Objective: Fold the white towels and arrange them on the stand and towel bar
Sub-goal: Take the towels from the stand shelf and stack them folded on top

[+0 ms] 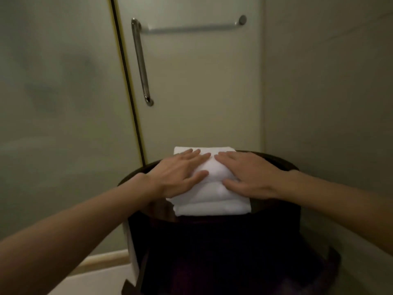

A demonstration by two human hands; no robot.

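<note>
A folded white towel (212, 199) lies in a stack on the round dark top of the stand (274, 160). My left hand (180, 173) rests flat on the towel's left side, fingers spread. My right hand (248, 175) lies flat on its right side, fingers apart. Both palms press down on the cloth; neither hand grips it. Above, on the glass door, a horizontal metal towel bar (191, 28) hangs bare.
A vertical metal door handle (141, 62) runs down the frosted glass door. A dark door frame strip (127, 81) separates two glass panels. A plain wall (329, 92) stands close on the right. A pale floor ledge (102, 260) shows lower left.
</note>
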